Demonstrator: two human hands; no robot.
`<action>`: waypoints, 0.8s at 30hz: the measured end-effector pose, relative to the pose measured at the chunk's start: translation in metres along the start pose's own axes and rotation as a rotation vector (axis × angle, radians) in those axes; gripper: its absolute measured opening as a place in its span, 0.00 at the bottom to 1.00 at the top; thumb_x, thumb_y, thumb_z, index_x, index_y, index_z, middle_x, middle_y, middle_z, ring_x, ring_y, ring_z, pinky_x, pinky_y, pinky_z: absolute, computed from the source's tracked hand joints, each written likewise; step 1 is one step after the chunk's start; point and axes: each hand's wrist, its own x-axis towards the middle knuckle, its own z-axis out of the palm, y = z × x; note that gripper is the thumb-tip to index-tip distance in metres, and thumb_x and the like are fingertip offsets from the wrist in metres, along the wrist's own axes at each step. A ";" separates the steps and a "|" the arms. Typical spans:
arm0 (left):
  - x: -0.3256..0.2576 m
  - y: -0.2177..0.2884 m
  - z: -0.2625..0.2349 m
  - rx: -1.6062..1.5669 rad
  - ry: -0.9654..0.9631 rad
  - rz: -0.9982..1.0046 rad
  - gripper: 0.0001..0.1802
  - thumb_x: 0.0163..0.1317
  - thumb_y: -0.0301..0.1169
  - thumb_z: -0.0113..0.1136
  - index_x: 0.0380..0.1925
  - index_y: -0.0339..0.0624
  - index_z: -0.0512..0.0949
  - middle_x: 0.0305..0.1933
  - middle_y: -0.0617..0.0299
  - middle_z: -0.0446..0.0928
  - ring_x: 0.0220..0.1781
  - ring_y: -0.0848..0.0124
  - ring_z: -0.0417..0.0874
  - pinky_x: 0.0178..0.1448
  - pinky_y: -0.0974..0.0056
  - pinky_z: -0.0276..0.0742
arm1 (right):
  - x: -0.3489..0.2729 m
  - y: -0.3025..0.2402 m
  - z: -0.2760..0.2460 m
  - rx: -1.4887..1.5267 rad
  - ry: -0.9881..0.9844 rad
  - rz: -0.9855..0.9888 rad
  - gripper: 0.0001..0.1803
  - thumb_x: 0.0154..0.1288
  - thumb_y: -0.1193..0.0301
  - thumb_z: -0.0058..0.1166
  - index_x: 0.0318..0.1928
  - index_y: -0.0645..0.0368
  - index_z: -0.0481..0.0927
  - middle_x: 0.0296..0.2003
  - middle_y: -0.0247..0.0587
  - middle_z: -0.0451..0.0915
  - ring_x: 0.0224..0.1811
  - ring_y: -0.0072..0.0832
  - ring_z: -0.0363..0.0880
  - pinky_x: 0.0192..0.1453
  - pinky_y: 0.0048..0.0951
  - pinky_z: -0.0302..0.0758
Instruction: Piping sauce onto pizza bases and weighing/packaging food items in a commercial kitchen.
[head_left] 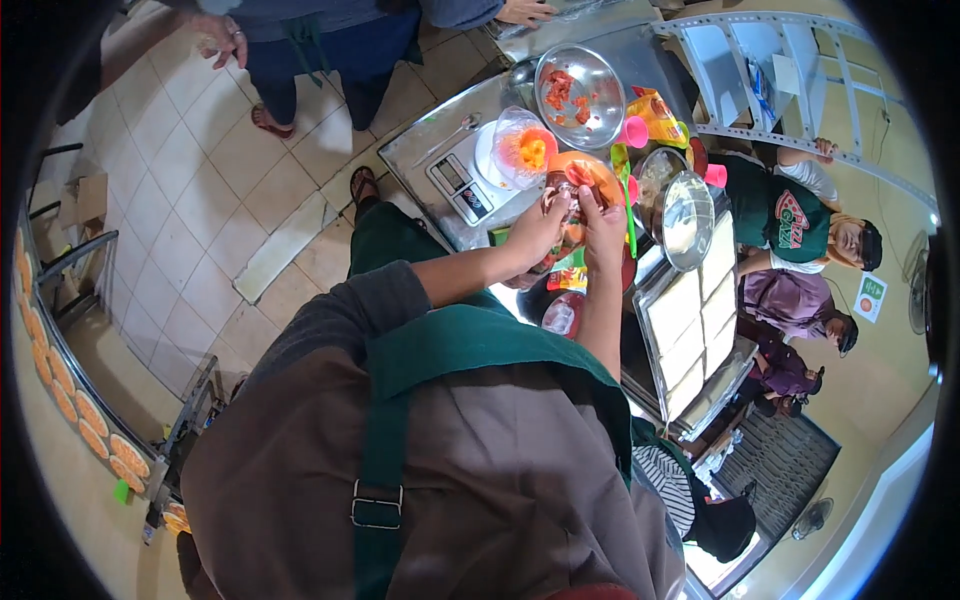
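Both of my hands are together over the table, fingers closed on what looks like a shiny clear plastic bag (573, 232) with brownish-red contents. My left hand (535, 236) pinches its top from the left. My right hand (604, 232) grips the same bag from the right, thumb pointing up. An orange bowl (600, 178) lies just beyond my fingers, partly hidden by them. Left of it, a clear container with orange-yellow food (531, 150) rests on a white digital scale (466, 190). My hands hide much of the bag.
A steel bowl with red pieces (580, 98) stands at the far side. To the right are steel bowls (688, 222), a green utensil (630, 215), pink cups (634, 131) and a tray of pale rectangles (690, 325). A co-worker (330, 60) stands across the table; others are at right.
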 end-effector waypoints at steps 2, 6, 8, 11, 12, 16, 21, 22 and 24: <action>0.001 -0.001 0.001 0.023 0.023 0.029 0.26 0.69 0.50 0.38 0.49 0.37 0.71 0.41 0.50 0.78 0.44 0.58 0.79 0.49 0.58 0.70 | 0.000 -0.001 0.001 -0.003 -0.013 0.017 0.19 0.62 0.74 0.56 0.54 0.65 0.72 0.46 0.37 0.78 0.46 0.22 0.77 0.50 0.24 0.73; -0.006 0.014 0.003 0.184 0.095 -0.060 0.26 0.69 0.49 0.38 0.49 0.36 0.71 0.41 0.48 0.78 0.45 0.55 0.79 0.49 0.57 0.70 | 0.000 0.001 -0.001 -0.047 -0.014 0.032 0.18 0.63 0.75 0.55 0.53 0.65 0.73 0.45 0.37 0.79 0.45 0.22 0.77 0.49 0.24 0.73; -0.002 0.007 0.003 0.169 0.097 -0.055 0.26 0.69 0.48 0.38 0.49 0.36 0.70 0.42 0.47 0.78 0.46 0.53 0.79 0.50 0.56 0.70 | 0.001 0.001 -0.001 -0.096 -0.018 0.019 0.18 0.63 0.75 0.55 0.53 0.65 0.73 0.45 0.37 0.79 0.44 0.22 0.77 0.49 0.23 0.73; 0.004 -0.006 0.002 0.163 0.128 -0.007 0.26 0.69 0.47 0.39 0.49 0.34 0.70 0.43 0.44 0.77 0.48 0.50 0.78 0.51 0.55 0.70 | 0.002 0.000 0.003 -0.113 -0.018 0.031 0.17 0.62 0.76 0.54 0.52 0.65 0.74 0.44 0.38 0.79 0.44 0.22 0.77 0.49 0.23 0.73; 0.005 -0.008 0.002 0.174 0.152 0.033 0.26 0.69 0.47 0.39 0.49 0.33 0.70 0.43 0.42 0.77 0.48 0.48 0.77 0.52 0.54 0.69 | 0.002 0.001 0.005 -0.121 -0.025 0.015 0.17 0.62 0.76 0.54 0.52 0.65 0.74 0.44 0.38 0.79 0.44 0.21 0.77 0.49 0.23 0.73; 0.006 -0.010 0.003 0.182 0.138 0.030 0.26 0.69 0.46 0.39 0.49 0.31 0.69 0.43 0.40 0.76 0.48 0.47 0.77 0.52 0.53 0.70 | 0.006 0.007 0.000 -0.180 -0.042 -0.026 0.18 0.62 0.75 0.55 0.52 0.65 0.73 0.44 0.37 0.79 0.43 0.21 0.77 0.48 0.22 0.73; 0.002 0.004 -0.001 0.212 0.087 -0.084 0.28 0.68 0.49 0.40 0.49 0.32 0.70 0.42 0.40 0.76 0.47 0.47 0.77 0.50 0.53 0.70 | 0.002 0.004 0.004 -0.086 -0.002 -0.027 0.17 0.62 0.76 0.55 0.52 0.66 0.73 0.44 0.38 0.79 0.45 0.22 0.77 0.50 0.24 0.72; 0.002 0.005 0.000 0.212 0.087 -0.084 0.28 0.68 0.49 0.40 0.49 0.32 0.70 0.42 0.40 0.76 0.47 0.47 0.77 0.50 0.53 0.70 | 0.001 0.004 0.005 -0.019 -0.001 -0.039 0.17 0.62 0.76 0.55 0.52 0.67 0.73 0.44 0.39 0.79 0.45 0.22 0.77 0.51 0.24 0.72; 0.001 0.008 0.000 0.196 0.058 -0.081 0.28 0.67 0.50 0.40 0.49 0.33 0.70 0.42 0.42 0.77 0.47 0.49 0.78 0.50 0.54 0.70 | 0.001 0.002 0.004 -0.013 -0.002 -0.048 0.17 0.63 0.76 0.54 0.52 0.66 0.73 0.45 0.39 0.79 0.46 0.23 0.77 0.51 0.24 0.72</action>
